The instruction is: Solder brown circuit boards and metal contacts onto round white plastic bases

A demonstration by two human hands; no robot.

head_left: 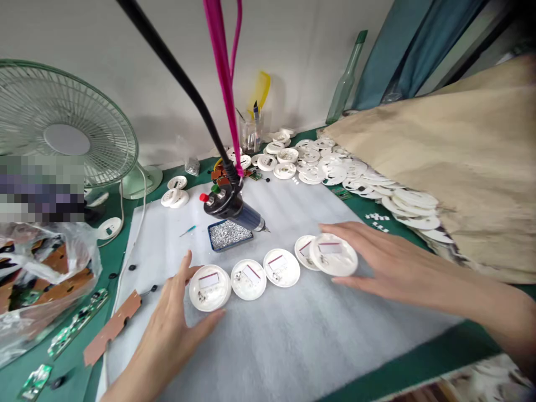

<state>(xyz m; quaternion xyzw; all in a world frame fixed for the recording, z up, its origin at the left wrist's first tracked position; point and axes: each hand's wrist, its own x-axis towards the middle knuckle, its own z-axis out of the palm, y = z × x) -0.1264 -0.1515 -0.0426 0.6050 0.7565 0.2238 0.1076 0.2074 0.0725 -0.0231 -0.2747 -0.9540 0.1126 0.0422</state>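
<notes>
A row of white round plastic covers lies on the pale sheet, each with a rectangular window and small metal parts. My left hand (178, 307) curves around the leftmost cover (210, 296), thumb along its near edge and fingers behind it. To its right sit two more covers, a second one (248, 287) and a third one (281, 276). My right hand (364, 251) grips another white round cover (335, 259) between thumb and fingers at its right side. That cover overlaps a further cover (304, 258) beneath its left edge.
An electric screwdriver (247, 216) hangs on a pink cord over a blue tray (218, 248) of small screws. Piles of white discs (310, 156) line the back right beside a tan sack (460, 145). At left are a fan (67, 139), a plastic bag (84, 251) and circuit boards (77, 324).
</notes>
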